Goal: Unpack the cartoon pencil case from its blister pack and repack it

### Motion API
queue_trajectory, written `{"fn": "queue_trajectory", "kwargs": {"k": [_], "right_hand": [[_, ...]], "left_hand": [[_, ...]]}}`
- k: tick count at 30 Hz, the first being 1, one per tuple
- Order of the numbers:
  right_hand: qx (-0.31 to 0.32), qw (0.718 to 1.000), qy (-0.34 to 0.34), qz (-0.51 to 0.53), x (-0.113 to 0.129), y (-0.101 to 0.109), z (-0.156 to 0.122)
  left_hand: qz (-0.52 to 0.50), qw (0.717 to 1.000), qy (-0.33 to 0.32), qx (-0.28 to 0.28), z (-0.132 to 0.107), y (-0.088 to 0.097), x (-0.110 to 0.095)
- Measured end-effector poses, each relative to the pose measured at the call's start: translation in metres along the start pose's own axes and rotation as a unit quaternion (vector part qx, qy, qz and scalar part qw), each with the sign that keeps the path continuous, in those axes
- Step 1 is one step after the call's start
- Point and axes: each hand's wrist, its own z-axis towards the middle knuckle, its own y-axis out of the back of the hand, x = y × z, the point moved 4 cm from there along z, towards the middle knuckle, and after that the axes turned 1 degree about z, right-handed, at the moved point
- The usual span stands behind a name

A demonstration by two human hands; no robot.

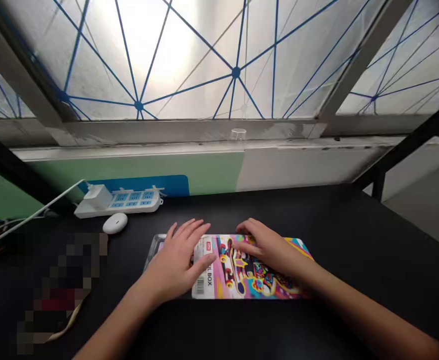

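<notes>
A colourful pencil box (249, 287), with cartoon artwork and a white label strip ending in "BOX", lies flat on the black table. My left hand (183, 257) rests over its left part, fingers spread and palm down, hiding some of the label. Across the upper middle of the box lies my right hand (262, 245), its thumb apart from the fingers and the fingertips near the far edge. Neither hand is closed around anything. A clear plastic edge (152, 248) sticks out beyond the box's left end, partly covered by my left hand.
A white power strip (136, 201) with a plugged-in adapter (98, 196) and cable stands at the back left. Before it sits a white rounded case (115, 223). A blurred-out object (65, 285) lies left on the black table (354, 240). Behind is a window ledge (166, 150).
</notes>
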Motion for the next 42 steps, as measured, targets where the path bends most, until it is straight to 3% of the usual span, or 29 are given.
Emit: {"fn": "queue_trajectory", "kwargs": {"k": [7,10,12,14,16,20,22,25,28,30,33,35,37,39,42], "right_hand": [[0.003,0.992,0.041,-0.123,0.056,-0.012,0.033],[-0.001,0.992,0.042,-0.119,0.064,-0.015,0.042],[0.008,0.994,0.048,-0.094,0.060,-0.012,0.042],[0.048,0.995,0.054,-0.062,0.050,-0.005,0.036],[0.097,0.994,0.042,-0.042,0.034,0.005,0.027],[0.125,0.991,-0.018,-0.032,0.000,0.020,0.012],[0.119,0.992,-0.031,-0.030,-0.005,0.019,0.011],[0.116,0.993,-0.013,-0.017,0.006,0.009,0.018],[0.134,0.991,-0.005,-0.012,0.027,0.000,0.029],[0.135,0.991,0.000,-0.021,0.038,0.000,0.034],[0.128,0.991,0.030,-0.026,0.046,0.000,0.036],[0.125,0.992,0.033,-0.011,0.045,-0.001,0.034],[0.113,0.993,0.017,0.007,0.043,-0.004,0.032],[0.091,0.996,0.006,0.006,0.042,-0.006,0.028],[0.046,0.998,0.020,-0.047,0.049,-0.005,0.020]], "left_hand": [[-0.117,0.991,0.006,-0.061,-0.004,0.003,-0.007],[-0.155,0.982,0.016,-0.103,-0.011,0.017,0.006],[-0.191,0.967,0.044,-0.160,-0.016,0.028,0.023],[-0.257,0.935,0.080,-0.231,-0.019,0.035,0.042],[-0.360,0.881,0.110,-0.289,-0.018,0.036,0.059],[-0.550,0.760,0.119,-0.327,-0.012,0.026,0.075],[-0.590,0.727,0.107,-0.336,-0.010,0.023,0.074],[-0.601,0.710,0.086,-0.357,-0.012,0.024,0.071],[-0.584,0.721,0.074,-0.365,-0.014,0.028,0.072],[-0.552,0.749,0.078,-0.358,-0.014,0.031,0.074],[-0.423,0.844,0.104,-0.313,-0.014,0.033,0.071],[-0.266,0.927,0.098,-0.244,-0.013,0.030,0.062],[-0.094,0.980,0.058,-0.167,-0.012,0.025,0.049],[0.038,0.992,0.011,-0.121,-0.013,0.021,0.038],[0.125,0.983,-0.040,-0.132,-0.016,0.025,0.025]]}}
